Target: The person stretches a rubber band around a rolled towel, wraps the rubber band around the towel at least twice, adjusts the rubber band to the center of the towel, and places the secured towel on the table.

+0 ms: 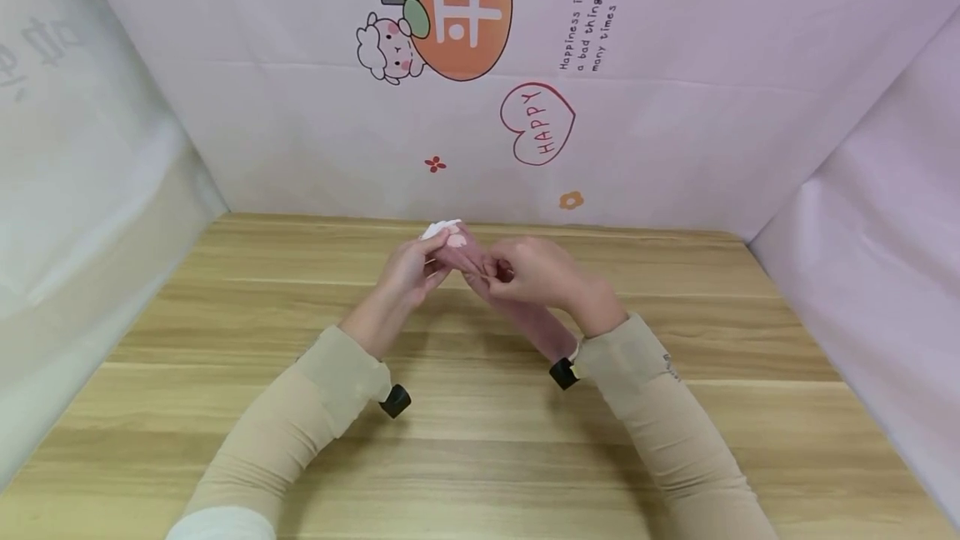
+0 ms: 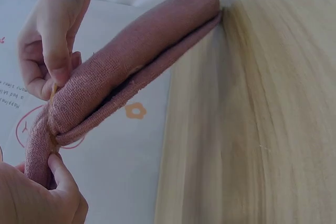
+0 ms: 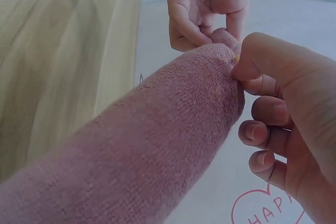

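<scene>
A rolled pink towel [image 1: 528,323] slants down to the right from both hands, and its upper end carries a white and pale pink patch. My left hand [image 1: 408,273] grips that short upper end, thumb on top. In the left wrist view a thin yellowish band [image 2: 53,100] circles the towel, which narrows and bends there. The thumb and finger of my right hand [image 1: 536,273] pinch this band and pull it away from the cloth. Its other fingers hang loosely curled in the right wrist view. A long open fold runs along the roll [image 2: 142,40].
The wooden table [image 1: 465,473] extends under both arms. A white printed cloth [image 1: 300,123] rises behind its far edge, with more white cloth [image 1: 885,182] at the sides. A small black device [image 1: 395,401] sits at the left wrist, another [image 1: 564,373] at the right.
</scene>
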Demonstrator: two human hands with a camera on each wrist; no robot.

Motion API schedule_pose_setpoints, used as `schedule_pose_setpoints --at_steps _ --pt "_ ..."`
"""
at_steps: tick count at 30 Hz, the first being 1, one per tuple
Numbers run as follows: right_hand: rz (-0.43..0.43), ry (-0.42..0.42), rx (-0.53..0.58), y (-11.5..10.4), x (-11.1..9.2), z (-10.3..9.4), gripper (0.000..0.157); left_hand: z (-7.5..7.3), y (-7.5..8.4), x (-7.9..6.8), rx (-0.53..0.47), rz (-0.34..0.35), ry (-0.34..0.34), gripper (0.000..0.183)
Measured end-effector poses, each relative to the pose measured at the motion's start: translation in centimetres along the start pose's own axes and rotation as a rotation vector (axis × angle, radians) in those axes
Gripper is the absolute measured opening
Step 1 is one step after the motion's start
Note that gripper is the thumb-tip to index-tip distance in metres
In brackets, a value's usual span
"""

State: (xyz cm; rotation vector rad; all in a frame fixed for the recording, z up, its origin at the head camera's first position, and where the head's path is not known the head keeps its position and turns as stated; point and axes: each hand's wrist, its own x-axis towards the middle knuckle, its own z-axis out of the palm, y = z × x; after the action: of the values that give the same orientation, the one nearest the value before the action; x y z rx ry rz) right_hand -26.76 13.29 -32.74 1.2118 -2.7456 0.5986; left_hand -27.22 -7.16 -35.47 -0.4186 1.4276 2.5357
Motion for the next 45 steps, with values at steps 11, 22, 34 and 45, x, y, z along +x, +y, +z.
schedule_pose_setpoints --at_steps 11,22,34,45 --pt "-0.018 -0.017 -0.008 -0.3 -0.1 0.3 0.01 -0.6 -0.1 0.0 -0.011 0.001 0.023 0.009" --pt "-0.002 0.085 0.053 0.3 0.0 1.8 0.014 -0.7 -0.1 -0.2 0.007 -0.084 -0.061 0.013" --pt "-0.088 0.157 0.174 1.1 -0.2 2.8 0.007 -1.2 0.0 -0.5 -0.01 -0.117 -0.08 0.015" --pt "0.046 0.086 0.359 1.9 -0.8 2.2 0.029 -1.7 0.3 -0.6 -0.091 -0.19 -0.09 0.012"
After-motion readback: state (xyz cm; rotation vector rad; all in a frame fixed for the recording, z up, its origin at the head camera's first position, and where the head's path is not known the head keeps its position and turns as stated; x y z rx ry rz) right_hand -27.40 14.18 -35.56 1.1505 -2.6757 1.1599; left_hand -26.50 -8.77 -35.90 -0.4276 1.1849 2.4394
